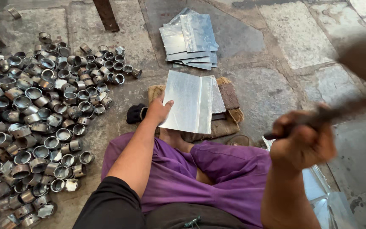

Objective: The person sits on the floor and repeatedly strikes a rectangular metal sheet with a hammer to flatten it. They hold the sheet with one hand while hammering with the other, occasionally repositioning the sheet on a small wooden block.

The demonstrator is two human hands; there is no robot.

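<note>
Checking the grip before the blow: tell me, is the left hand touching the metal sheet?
Touching. The head view shows the left hand with its thumb lying on the metal sheet at its left edge.
</note>
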